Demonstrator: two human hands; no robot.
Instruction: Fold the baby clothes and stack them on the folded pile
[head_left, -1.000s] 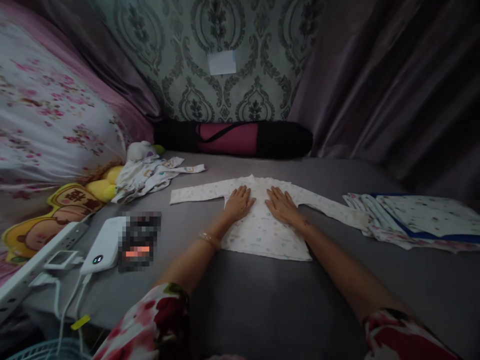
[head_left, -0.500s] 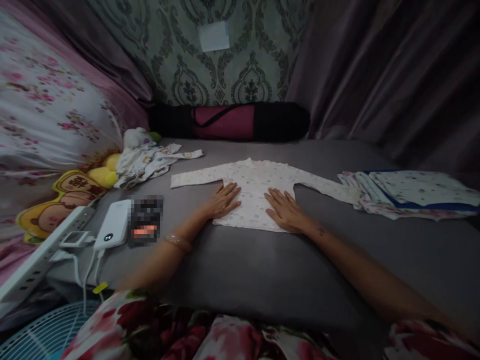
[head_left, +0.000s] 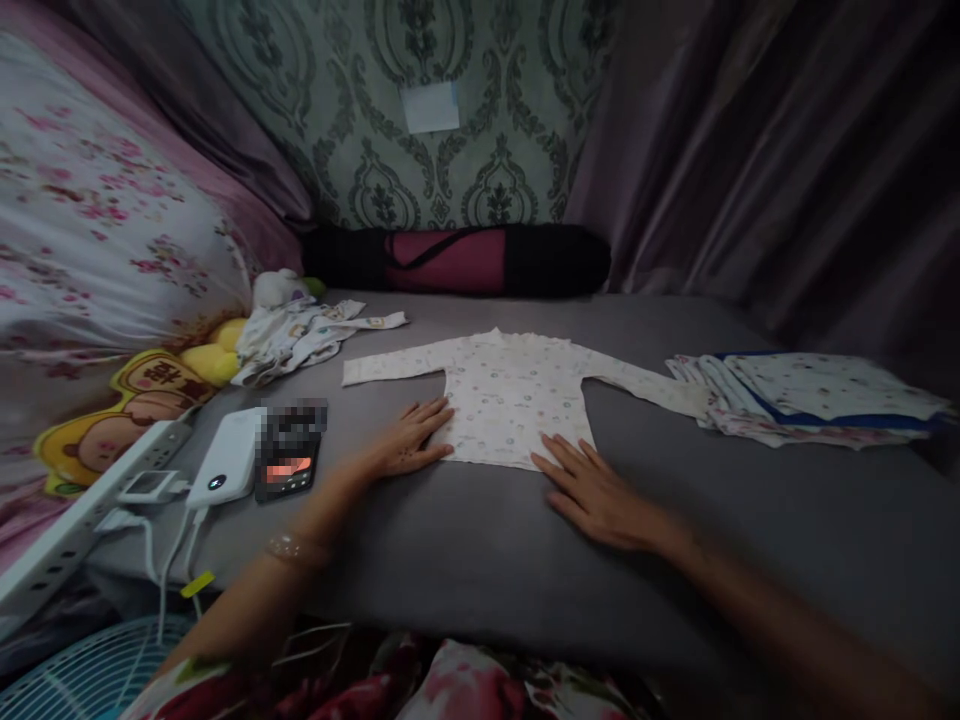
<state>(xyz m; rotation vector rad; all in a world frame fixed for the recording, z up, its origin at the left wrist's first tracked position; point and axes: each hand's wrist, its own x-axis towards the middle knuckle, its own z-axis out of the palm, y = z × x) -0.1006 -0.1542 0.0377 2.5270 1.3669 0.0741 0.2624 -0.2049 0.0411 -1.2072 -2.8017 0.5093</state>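
Observation:
A small white long-sleeved shirt (head_left: 514, 400) with a tiny print lies flat, its sleeves spread to both sides and its collar toward the wall. My left hand (head_left: 411, 438) rests palm down at the shirt's lower left edge, fingertips on the fabric, fingers stretched out. At the lower right hem, my right hand (head_left: 596, 492) lies with fingers spread, their tips over the cloth and the palm off it. Neither hand grips anything. The right sleeve's cuff meets a stack of folded clothes (head_left: 825, 395).
On the left of the grey bed sheet (head_left: 480, 550) are a crumpled printed garment (head_left: 289, 335), plush toys (head_left: 161, 400), a white power bank (head_left: 229, 455), a phone (head_left: 289, 470) and a power strip (head_left: 75, 530). A black and maroon long bag (head_left: 450, 262) lies along the wall. A blue fan (head_left: 97, 670) stands lower left.
Both hands have slid from the middle of the shirt outward and toward me, to its lower edges. The shirt stays spread flat. The view has tilted up slightly.

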